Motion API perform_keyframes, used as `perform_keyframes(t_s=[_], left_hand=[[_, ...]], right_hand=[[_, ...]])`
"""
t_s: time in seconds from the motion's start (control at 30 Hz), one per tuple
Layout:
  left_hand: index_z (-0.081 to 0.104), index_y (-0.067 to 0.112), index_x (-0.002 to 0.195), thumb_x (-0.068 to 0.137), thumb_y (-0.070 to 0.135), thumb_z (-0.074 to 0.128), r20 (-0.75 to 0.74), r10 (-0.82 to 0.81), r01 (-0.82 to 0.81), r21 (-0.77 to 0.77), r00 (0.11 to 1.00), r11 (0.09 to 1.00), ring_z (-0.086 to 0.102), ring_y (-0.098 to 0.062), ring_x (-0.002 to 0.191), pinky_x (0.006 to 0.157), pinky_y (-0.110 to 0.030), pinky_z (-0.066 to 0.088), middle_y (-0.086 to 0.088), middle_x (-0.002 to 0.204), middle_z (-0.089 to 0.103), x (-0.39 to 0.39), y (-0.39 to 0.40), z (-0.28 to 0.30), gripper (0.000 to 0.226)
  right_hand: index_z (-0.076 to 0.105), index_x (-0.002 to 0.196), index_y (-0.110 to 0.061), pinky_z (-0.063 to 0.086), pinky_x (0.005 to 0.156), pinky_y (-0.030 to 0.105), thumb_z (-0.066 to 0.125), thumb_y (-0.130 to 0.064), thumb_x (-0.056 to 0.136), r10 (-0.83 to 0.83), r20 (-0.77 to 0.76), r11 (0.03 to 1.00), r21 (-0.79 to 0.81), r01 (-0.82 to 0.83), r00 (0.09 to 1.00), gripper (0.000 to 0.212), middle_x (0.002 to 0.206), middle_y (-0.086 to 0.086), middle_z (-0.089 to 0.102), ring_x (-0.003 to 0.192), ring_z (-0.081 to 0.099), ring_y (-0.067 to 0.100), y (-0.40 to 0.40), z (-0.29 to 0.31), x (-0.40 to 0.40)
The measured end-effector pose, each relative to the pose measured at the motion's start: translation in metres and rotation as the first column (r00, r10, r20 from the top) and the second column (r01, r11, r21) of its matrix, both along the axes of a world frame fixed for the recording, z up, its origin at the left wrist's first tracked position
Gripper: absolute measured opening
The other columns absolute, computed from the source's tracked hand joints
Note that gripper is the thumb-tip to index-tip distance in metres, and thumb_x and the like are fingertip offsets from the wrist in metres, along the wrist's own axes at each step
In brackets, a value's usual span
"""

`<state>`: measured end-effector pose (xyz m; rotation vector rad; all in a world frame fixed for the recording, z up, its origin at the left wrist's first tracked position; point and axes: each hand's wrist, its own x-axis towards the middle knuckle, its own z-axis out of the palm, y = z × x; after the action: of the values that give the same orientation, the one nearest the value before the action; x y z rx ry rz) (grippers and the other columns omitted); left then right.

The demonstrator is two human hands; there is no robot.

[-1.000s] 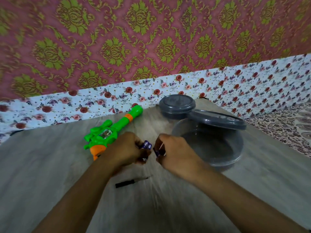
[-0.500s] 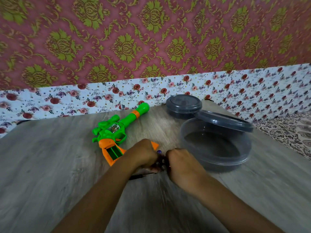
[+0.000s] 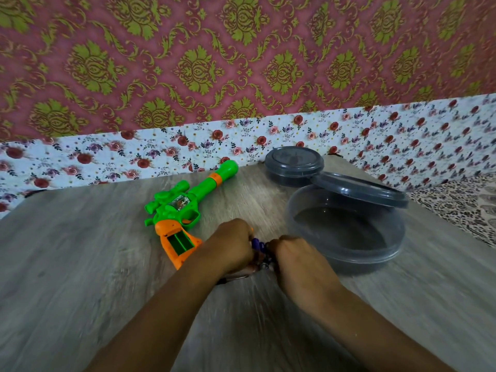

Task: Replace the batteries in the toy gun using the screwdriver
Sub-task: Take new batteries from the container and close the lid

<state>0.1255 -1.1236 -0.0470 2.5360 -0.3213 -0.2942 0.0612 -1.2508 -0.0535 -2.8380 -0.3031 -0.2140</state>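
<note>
Compared with the frame one second before, both hands had dropped from above the bench (image 3: 80, 264) to its surface, and the toy gun's open battery compartment, then hidden behind the left hand, lay exposed. The screwdriver (image 3: 233, 278), then fully visible on the bench, was mostly covered by the left wrist.

The left hand (image 3: 230, 245) and right hand (image 3: 292, 253) were held close together, knuckles up, fingers curled. Between them they gripped a small purple battery pack (image 3: 258, 245); motion blur prevented telling exactly which fingers pinched it. Both forearms extended forward from the lower edge of the view and converged at the pack.

The toy gun (image 3: 182, 208) lay on its side on the bench, just left of the left hand, barrel pointing toward the far wall, orange grip nearest the person. The compartment in the grip showed a green interior.

A large clear container (image 3: 346, 232) stood just right of the right hand, its grey lid (image 3: 359, 189) tilted on the far rim. A small lidded container (image 3: 294, 165) stood behind it.
</note>
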Motion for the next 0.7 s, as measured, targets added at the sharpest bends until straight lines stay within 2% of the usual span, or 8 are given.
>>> perform_keyframes(t_s=[0.07,0.2,0.3,0.43,0.5,0.57,0.63,0.7], left_hand=[[0.07,0.006,0.099,0.079,0.022,0.07,0.048,0.017,-0.019,0.036,0.999,0.999,0.064,-0.026,0.094,0.063,-0.024,0.038,-0.017,0.097,0.068,-0.002,0.001,-0.002,0.026],[0.071,0.008,0.097,0.078,0.014,0.07,0.06,0.066,-0.064,-0.028,0.996,0.998,0.067,-0.025,0.092,0.073,-0.029,0.055,-0.016,0.098,0.07,-0.002,0.004,-0.007,0.02],[0.072,0.008,0.1,0.08,0.011,0.07,0.075,0.05,-0.049,-0.016,0.996,0.999,0.068,-0.022,0.092,0.071,-0.025,0.053,-0.014,0.099,0.071,-0.001,0.004,-0.009,0.02],[0.068,0.006,0.106,0.081,0.006,0.066,0.059,0.089,-0.086,-0.065,0.994,0.994,0.068,-0.032,0.094,0.079,-0.04,0.058,-0.021,0.105,0.069,0.0,0.006,-0.013,0.025],[0.067,0.007,0.109,0.083,0.008,0.064,0.129,0.08,-0.078,-0.023,0.988,0.997,0.064,-0.028,0.105,0.087,-0.032,0.052,-0.017,0.111,0.067,0.001,0.006,-0.007,0.026],[0.067,0.009,0.11,0.084,0.015,0.066,0.207,0.051,-0.046,-0.026,0.977,0.999,0.063,-0.024,0.105,0.083,-0.023,0.045,-0.012,0.11,0.067,0.003,0.003,0.001,0.027],[0.064,0.011,0.117,0.082,0.025,0.07,0.239,0.004,0.005,-0.04,0.971,0.999,0.062,-0.019,0.105,0.078,-0.016,0.04,-0.007,0.112,0.067,0.001,-0.005,0.01,0.038],[0.054,0.013,0.129,0.078,0.033,0.073,0.238,-0.056,0.072,-0.056,0.97,0.996,0.058,-0.015,0.113,0.085,-0.013,0.039,-0.004,0.125,0.061,0.0,-0.017,0.012,0.058]], right_hand=[[0.056,0.107,-0.014,0.034,0.067,0.027,0.045,-0.01,0.093,0.0,0.012,1.0,-0.009,0.0,1.0,0.018,0.105,0.005,0.057,0.094,0.057,0.022,-0.001,0.0,0.0],[0.054,0.112,-0.014,0.033,0.069,0.026,0.043,-0.013,0.094,0.003,-0.008,1.0,-0.002,-0.003,1.0,0.021,0.109,0.006,0.056,0.099,0.057,0.023,-0.001,0.0,-0.003],[0.054,0.113,-0.015,0.037,0.071,0.026,0.044,-0.014,0.095,0.006,-0.014,1.0,0.001,-0.006,1.0,0.021,0.109,0.005,0.056,0.097,0.057,0.022,-0.001,0.0,-0.006],[0.058,0.101,-0.02,0.045,0.071,0.029,0.048,-0.018,0.092,-0.06,0.093,0.995,0.08,0.053,0.994,0.014,0.1,0.001,0.064,0.09,0.06,0.021,-0.002,0.018,-0.015],[0.062,0.096,-0.023,0.052,0.073,0.032,0.051,-0.024,0.092,-0.143,0.216,0.979,0.177,0.106,0.966,0.012,0.092,0.0,0.068,0.084,0.063,0.019,-0.012,0.039,-0.015],[0.066,0.093,-0.022,0.054,0.077,0.034,0.055,-0.025,0.09,-0.236,0.312,0.953,0.261,0.155,0.92,0.011,0.09,0.0,0.071,0.082,0.065,0.018,-0.032,0.058,-0.009],[0.065,0.098,-0.019,0.052,0.082,0.033,0.059,-0.024,0.088,-0.286,0.348,0.951,0.221,0.218,0.893,0.012,0.095,0.003,0.07,0.086,0.063,0.017,-0.056,0.069,0.004],[0.059,0.11,-0.015,0.048,0.086,0.035,0.063,-0.027,0.086,-0.31,0.294,0.95,0.067,0.304,0.904,0.028,0.106,0.007,0.066,0.099,0.058,0.021,-0.077,0.07,0.019]])
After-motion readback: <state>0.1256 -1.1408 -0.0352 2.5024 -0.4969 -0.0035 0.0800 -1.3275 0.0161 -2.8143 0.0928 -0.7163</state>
